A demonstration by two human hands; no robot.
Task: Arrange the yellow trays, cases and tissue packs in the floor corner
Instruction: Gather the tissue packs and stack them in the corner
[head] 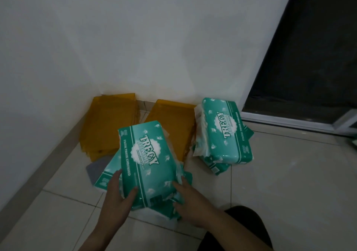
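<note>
Head view: tissue pack held in both hands, floor corner

- Left hand [117, 194]: grip closed on the near left corner of the top tissue pack [148, 160]; thumb lies on the printed face, fingers run along the left edge
- Right hand [191, 202]: grip on the crumpled right side of the same pack, near its close end; fingertips are in the loose plastic, and how far they wrap under cannot be told
- The top tissue pack is green and white, printed face up, long axis pointing away towards the corner. It overlaps a lower tissue pack [107, 173] that sticks out on the left, and more green wrapping shows under the right hand
- Far end of the held pack covers the near edge of the right yellow tray [172, 123]
- Left yellow tray stack [108, 123] sits in the corner against the wall [135, 38], several edges visible
- Right tissue stack [222, 131]: packs piled just right of the right yellow tray, upper one tilted
- Grey flat piece [92, 170] lies on the floor [280, 173], partly under the lower pack
- Dark glass door [309, 57] at right; a dark-clothed knee [243, 219] at bottom
</note>
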